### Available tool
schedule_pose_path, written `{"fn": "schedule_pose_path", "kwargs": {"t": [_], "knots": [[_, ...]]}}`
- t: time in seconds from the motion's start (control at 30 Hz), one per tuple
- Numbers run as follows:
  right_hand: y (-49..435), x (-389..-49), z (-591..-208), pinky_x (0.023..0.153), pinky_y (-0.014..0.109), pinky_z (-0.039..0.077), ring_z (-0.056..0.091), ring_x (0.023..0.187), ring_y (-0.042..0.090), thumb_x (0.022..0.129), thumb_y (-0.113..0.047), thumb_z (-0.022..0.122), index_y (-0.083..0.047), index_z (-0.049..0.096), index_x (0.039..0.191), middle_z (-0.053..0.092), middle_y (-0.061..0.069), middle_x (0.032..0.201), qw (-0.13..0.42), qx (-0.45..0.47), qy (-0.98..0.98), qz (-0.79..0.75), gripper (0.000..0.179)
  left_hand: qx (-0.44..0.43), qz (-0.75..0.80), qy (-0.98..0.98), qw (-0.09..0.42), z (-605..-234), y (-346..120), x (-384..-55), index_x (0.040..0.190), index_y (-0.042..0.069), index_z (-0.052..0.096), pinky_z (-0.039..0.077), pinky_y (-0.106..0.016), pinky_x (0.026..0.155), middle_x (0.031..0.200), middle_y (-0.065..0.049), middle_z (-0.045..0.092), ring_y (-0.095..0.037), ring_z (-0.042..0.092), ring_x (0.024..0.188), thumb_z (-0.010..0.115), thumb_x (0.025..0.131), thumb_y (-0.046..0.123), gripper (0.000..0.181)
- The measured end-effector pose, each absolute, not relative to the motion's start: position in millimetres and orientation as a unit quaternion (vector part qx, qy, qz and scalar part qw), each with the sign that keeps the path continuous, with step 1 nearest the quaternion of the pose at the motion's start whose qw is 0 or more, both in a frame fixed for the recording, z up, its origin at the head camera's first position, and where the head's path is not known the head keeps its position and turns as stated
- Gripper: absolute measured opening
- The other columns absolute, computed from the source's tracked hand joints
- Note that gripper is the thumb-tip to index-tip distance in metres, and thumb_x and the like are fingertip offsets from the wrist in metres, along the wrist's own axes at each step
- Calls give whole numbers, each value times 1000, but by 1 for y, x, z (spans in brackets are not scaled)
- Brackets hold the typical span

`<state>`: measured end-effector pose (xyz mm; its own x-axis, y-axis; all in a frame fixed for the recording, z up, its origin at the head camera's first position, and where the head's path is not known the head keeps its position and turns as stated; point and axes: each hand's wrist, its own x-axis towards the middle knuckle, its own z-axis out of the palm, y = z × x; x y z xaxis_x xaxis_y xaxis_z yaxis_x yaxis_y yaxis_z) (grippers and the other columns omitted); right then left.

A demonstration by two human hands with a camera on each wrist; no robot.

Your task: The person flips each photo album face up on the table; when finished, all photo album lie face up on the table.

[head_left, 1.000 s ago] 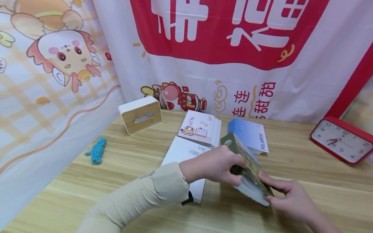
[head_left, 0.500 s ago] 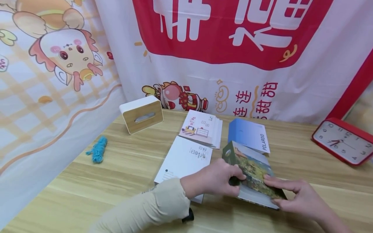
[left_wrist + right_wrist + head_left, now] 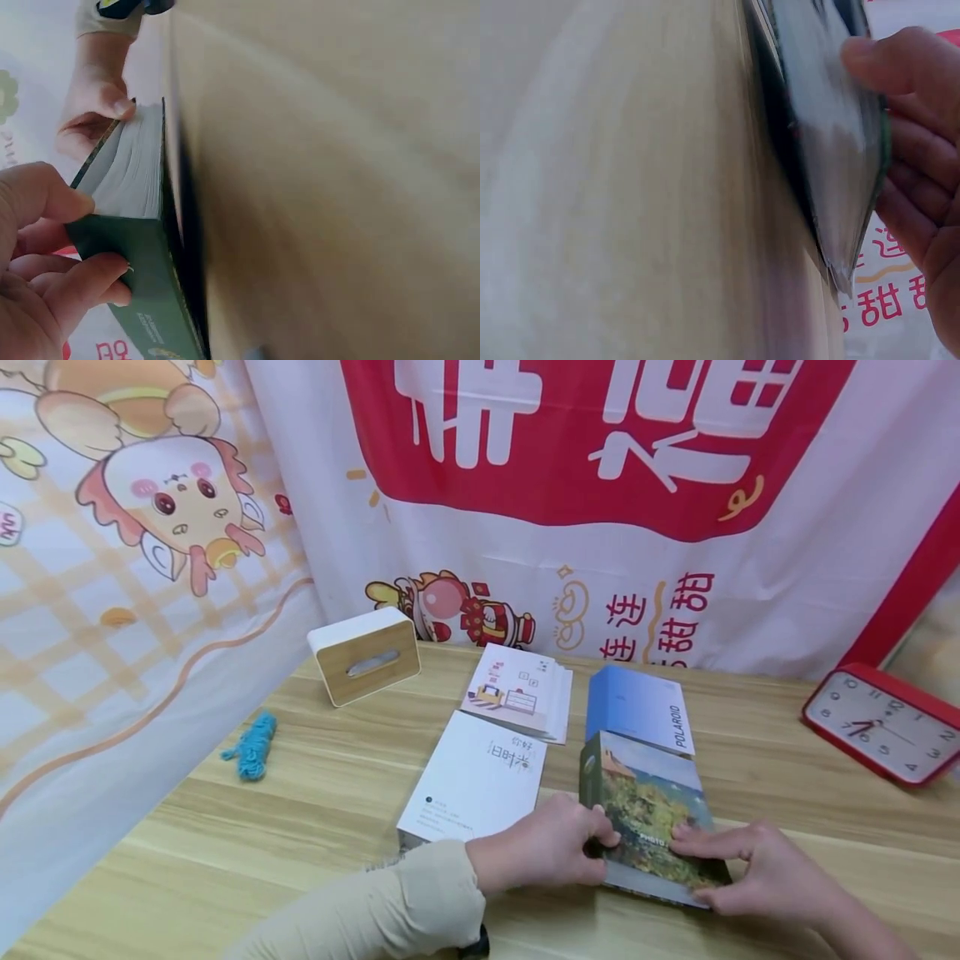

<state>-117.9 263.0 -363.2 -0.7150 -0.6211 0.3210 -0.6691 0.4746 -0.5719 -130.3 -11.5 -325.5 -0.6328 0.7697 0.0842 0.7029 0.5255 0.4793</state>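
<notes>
A thick photo album (image 3: pixel 652 802) with a garden painting on its cover lies at the front right of the table in the head view, its lower edge toward me. My left hand (image 3: pixel 543 847) pinches the near corner by the green spine (image 3: pixel 142 262); in the left wrist view the thumb is at the corner and fingers press the spine. On the opposite side, my right hand (image 3: pixel 765 877) grips the album, fingers over the cover and thumb against the page edges (image 3: pixel 840 150). White pages show between the covers.
Left of the album lies a thick white book (image 3: pixel 480 777). Behind are a stack of illustrated booklets (image 3: pixel 510 689) and a blue-and-white POLAROID album (image 3: pixel 641 706). A tissue box (image 3: pixel 367 664), blue yarn (image 3: pixel 257 747) and a red clock (image 3: pixel 877 722) stand farther out.
The photo album has gone from tilted to lying nearly flat, in front of the POLAROID album and lined up with it. Both hands have come down with it, uncovering the white book.
</notes>
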Motion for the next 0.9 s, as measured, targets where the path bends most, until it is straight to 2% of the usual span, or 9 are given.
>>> {"fn": "schedule_pose_path", "kwargs": {"t": [0.1,0.3,0.4,0.47,0.63,0.7,0.73,0.83,0.9], "knots": [[262,-118,-364,81,3,40,57,104,0,69,-25,81,-21,70,108,66,6,109,22,379,-862,337,41,435,225,870,58,-330,-11,-129,102,13,71,42,-2,69,100,6,70,4,60,93,66,80,11,22],[264,-120,-365,83,3,38,55,107,-1,71,-34,78,-22,69,110,66,7,111,-3,374,-873,312,42,439,214,871,59,-333,-10,-129,102,13,71,42,-1,66,99,6,70,6,61,85,67,80,12,22],[265,-119,-365,83,3,37,54,108,-1,72,-35,77,-23,68,111,65,7,112,-5,375,-876,303,42,429,219,873,76,-332,-10,-128,103,13,71,42,-2,67,100,6,70,4,60,93,68,81,13,23],[265,-117,-366,83,3,37,54,107,-1,72,-36,77,-23,69,111,65,8,112,-1,376,-878,298,42,426,224,872,85,-332,-11,-128,104,13,70,43,-3,73,102,6,69,1,59,101,68,81,14,23],[263,-110,-368,82,4,38,55,108,0,74,-38,75,-23,68,112,65,8,113,4,376,-881,286,42,404,255,871,117,-333,-18,-125,108,16,69,44,-8,80,118,1,63,-2,54,112,69,82,20,26],[262,-108,-366,82,7,42,54,109,1,74,-39,74,-24,66,115,64,7,115,6,379,-885,271,44,388,272,870,136,-332,-21,-124,109,18,68,45,-9,76,123,0,60,-1,55,108,69,83,22,26],[262,-107,-364,81,9,44,55,109,2,75,-40,73,-24,65,116,64,7,116,8,383,-886,261,45,387,276,869,142,-330,-23,-124,109,18,68,45,-9,72,121,1,62,1,57,101,68,83,22,26],[258,-107,-357,78,19,51,56,109,4,78,-39,71,-24,63,120,64,3,118,15,397,-888,232,46,395,279,863,147,-323,-30,-127,109,16,68,42,-11,60,97,6,68,4,55,74,67,84,22,25],[254,-107,-350,75,24,54,58,107,6,80,-39,69,-23,62,122,64,1,119,28,406,-889,209,46,407,274,859,144,-318,-36,-129,109,15,68,39,-12,54,82,11,63,2,48,61,66,85,21,25]]}}
